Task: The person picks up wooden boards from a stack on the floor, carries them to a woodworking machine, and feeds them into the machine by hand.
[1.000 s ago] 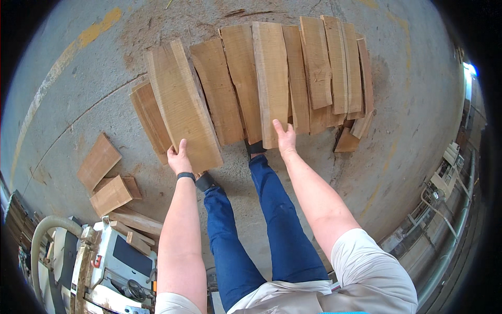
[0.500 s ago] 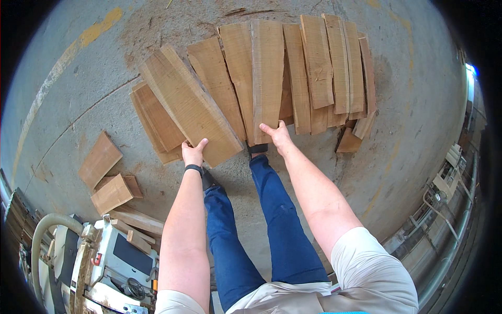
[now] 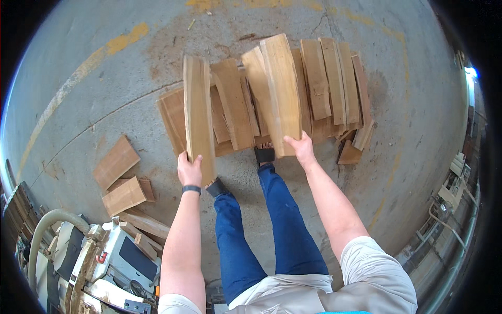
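My left hand (image 3: pixel 189 168) is closed on the near end of a long wooden board (image 3: pixel 199 110), thumb on its face. That board is raised off the row and seen partly edge-on. My right hand (image 3: pixel 301 148) grips the near end of another wooden board (image 3: pixel 283 86), also raised and tilted. Against its left side is a slightly blurred board (image 3: pixel 255 70); I cannot tell whether my right hand holds that one too. Between my hands, a wooden board (image 3: pixel 231 102) lies on others in the row. More boards (image 3: pixel 315 78) overlap to the right.
Shorter wood pieces (image 3: pixel 116 162) lie on the concrete floor (image 3: pixel 94 115) at the left. A machine (image 3: pixel 123 256) with a grey hose (image 3: pixel 52 215) stands at the lower left. My feet (image 3: pixel 264 154) are close to the row's near edge. Pipes and rails (image 3: pixel 444 235) run along the right.
Both boards in my hands have come up off the row and tilted. My left hand's board has swung from slanting to nearly straight ahead. My right hand has moved to the right.
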Demonstrator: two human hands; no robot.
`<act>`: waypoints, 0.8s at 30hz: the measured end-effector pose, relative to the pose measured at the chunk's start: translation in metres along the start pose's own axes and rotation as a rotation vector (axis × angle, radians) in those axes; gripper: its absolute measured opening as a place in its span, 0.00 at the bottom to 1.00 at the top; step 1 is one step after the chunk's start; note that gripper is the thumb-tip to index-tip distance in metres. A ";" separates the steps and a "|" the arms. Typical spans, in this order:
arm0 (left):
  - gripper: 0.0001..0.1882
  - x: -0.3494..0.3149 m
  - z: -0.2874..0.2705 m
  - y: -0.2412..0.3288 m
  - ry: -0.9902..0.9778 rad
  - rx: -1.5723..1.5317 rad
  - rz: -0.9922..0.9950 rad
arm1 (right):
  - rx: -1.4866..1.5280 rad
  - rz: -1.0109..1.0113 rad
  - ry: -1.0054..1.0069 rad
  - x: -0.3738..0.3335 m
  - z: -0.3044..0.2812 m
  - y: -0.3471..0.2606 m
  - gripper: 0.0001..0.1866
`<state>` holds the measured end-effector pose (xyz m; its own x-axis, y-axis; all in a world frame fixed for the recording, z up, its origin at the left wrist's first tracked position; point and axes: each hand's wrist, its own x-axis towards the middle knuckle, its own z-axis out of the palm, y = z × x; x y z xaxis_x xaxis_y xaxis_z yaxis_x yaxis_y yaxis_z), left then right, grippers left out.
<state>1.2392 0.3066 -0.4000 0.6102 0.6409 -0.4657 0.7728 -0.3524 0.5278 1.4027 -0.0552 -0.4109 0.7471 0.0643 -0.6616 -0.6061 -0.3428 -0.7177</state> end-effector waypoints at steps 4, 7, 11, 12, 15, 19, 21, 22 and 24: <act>0.23 -0.050 -0.091 -0.012 0.026 0.297 0.031 | -0.632 -0.116 0.261 -0.079 -0.014 -0.043 0.26; 0.23 -0.102 -0.154 -0.040 -0.017 0.415 0.046 | -0.742 -0.030 0.267 -0.137 -0.046 -0.050 0.26; 0.23 -0.186 -0.221 -0.091 -0.131 0.447 -0.056 | -0.882 0.156 0.258 -0.218 -0.094 -0.044 0.28; 0.23 -0.209 -0.239 -0.106 -0.142 0.449 -0.081 | -0.870 0.127 0.279 -0.242 -0.106 -0.038 0.27; 0.23 -0.283 -0.291 -0.152 -0.191 0.461 -0.193 | -0.935 0.198 0.281 -0.334 -0.108 -0.049 0.24; 0.21 -0.365 -0.342 -0.165 -0.181 0.415 -0.279 | -0.966 0.281 0.349 -0.432 -0.123 -0.044 0.24; 0.20 -0.409 -0.360 -0.177 -0.164 0.402 -0.332 | -0.974 0.244 0.328 -0.460 -0.119 -0.047 0.24; 0.20 -0.428 -0.364 -0.183 -0.150 0.381 -0.373 | -0.978 0.239 0.318 -0.466 -0.117 -0.048 0.23; 0.19 -0.463 -0.369 -0.185 -0.113 0.328 -0.445 | -1.006 0.181 0.262 -0.470 -0.112 -0.049 0.23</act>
<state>0.7491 0.3272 -0.0199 0.2142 0.7056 -0.6755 0.9625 -0.2701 0.0230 1.1119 -0.1739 -0.0399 0.7764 -0.2291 -0.5871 -0.2987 -0.9541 -0.0227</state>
